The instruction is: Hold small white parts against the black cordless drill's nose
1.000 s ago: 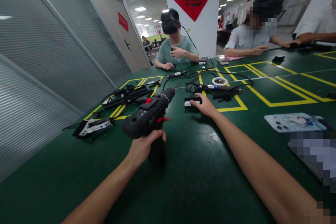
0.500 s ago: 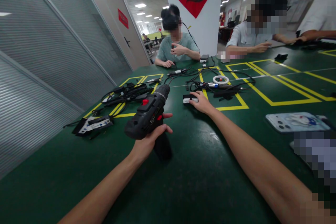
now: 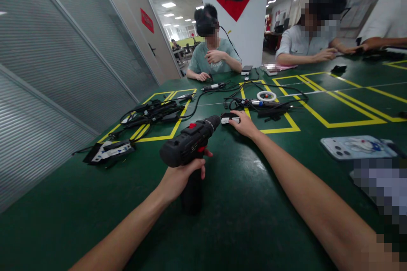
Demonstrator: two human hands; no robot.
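My left hand [image 3: 179,178] grips the handle of a black cordless drill [image 3: 190,144] with red buttons, held upright over the green table [image 3: 241,220], its chuck pointing up and to the right. Just past the chuck tip lies a small black and white part [image 3: 229,118]. My right hand [image 3: 244,124] rests on that part with its fingers laid over it, right at the inner edge of a yellow taped rectangle.
A tangle of black cables and tools [image 3: 152,113] lies at the left, a black and white device [image 3: 110,151] nearer. A white tape ring [image 3: 266,96] and more cables sit ahead. A phone [image 3: 358,147] lies at the right. Three people sit across the table.
The drill has swung to the right and risen more upright, so its chuck now points toward my right hand. My right hand has stayed on the small part.
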